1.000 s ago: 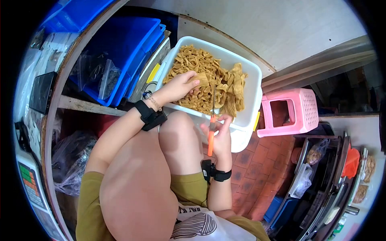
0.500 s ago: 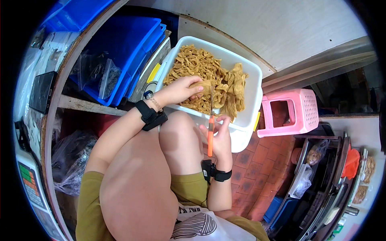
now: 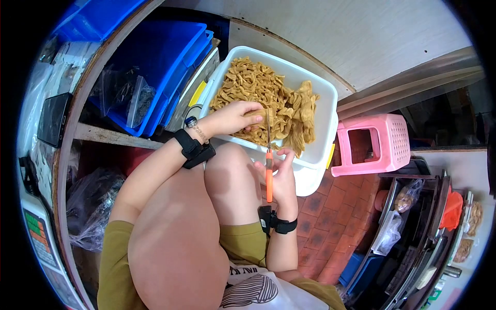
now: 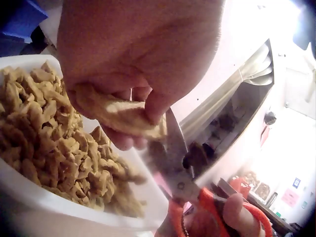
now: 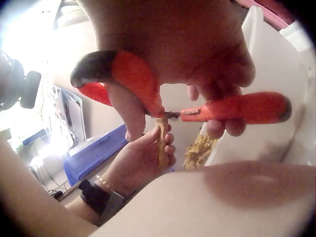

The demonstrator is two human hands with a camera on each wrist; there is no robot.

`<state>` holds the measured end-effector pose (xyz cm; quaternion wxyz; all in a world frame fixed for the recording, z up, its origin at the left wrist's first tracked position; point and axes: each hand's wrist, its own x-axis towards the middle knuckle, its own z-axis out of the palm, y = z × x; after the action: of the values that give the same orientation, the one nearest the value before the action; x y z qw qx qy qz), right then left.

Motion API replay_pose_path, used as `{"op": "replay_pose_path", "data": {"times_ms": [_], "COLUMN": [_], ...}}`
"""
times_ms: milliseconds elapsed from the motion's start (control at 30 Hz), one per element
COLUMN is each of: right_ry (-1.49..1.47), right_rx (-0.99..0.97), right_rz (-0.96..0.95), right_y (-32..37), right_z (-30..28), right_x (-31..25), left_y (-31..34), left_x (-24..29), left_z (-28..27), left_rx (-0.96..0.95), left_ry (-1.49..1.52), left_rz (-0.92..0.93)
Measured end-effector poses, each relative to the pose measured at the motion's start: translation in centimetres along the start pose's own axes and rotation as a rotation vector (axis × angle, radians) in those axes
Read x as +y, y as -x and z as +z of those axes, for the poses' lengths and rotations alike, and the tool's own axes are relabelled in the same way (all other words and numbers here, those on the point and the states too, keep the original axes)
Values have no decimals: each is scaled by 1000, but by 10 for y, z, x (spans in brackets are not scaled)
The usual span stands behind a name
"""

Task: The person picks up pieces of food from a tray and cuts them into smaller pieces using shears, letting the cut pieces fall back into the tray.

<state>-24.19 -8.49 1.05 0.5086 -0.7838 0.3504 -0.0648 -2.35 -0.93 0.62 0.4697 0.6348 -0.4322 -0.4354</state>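
We see the left hand [image 3: 233, 118] held over the white tub [image 3: 324, 129]. Its fingers and thumb are curled round a tan food strip [image 4: 118, 113], pinching it so that one end juts past the thumb toward the scissors [image 3: 268, 173]. The right hand [image 3: 283, 182] grips the scissors with its fingers curled round both orange handles, just beside the bare knee [image 3: 230, 165] and at the tub's near rim. The steel blades point up and away from the person and reach the free end of the strip. We think the strip sits between the blades, but the left wrist view is blurred there. Below the held strip, a heap of cut pieces [image 3: 248, 82] fills much of the tub. A pink stool [image 3: 369, 142] stands to the right of the tub and blue crates [image 3: 155, 62] to its left.
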Motion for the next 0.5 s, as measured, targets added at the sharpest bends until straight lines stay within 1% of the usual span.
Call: {"op": "replay_pose_path", "data": {"times_ms": [33,100,133,200,233,300,333,400,467,500], "right_ry": [4,-11,-26,-35,-43,-46,-48,-51,-55,-114], "right_rx": [-4,-14,-24,-15,-8,-7,-7,-4,-1,-11], "right_rz": [-1,5,10,-27,-64,-69,-75,-85,-94,-76], "right_y": [0,0,1,-1,-1,0,0,-1,-3,-4], "right_z": [0,1,2,6,7,8,8,9,11,12], "right_x": [0,1,1,7,9,10,9,12,16,17], "left_y": [0,1,2,6,6,6,6,6,6,5], "left_x": [-1,-1,1,5,6,7,7,5,6,8], "left_z": [0,-1,0,3,2,1,2,3,3,2], "left_rx": [0,-97,-98,-117,-117,-204,-204,-177,-181,-184], "left_ry": [0,43,43,69,68,3,4,116,128,139], "left_rz": [-1,-24,-24,-120,-120,-95,-93,-119,-121,-124]}}
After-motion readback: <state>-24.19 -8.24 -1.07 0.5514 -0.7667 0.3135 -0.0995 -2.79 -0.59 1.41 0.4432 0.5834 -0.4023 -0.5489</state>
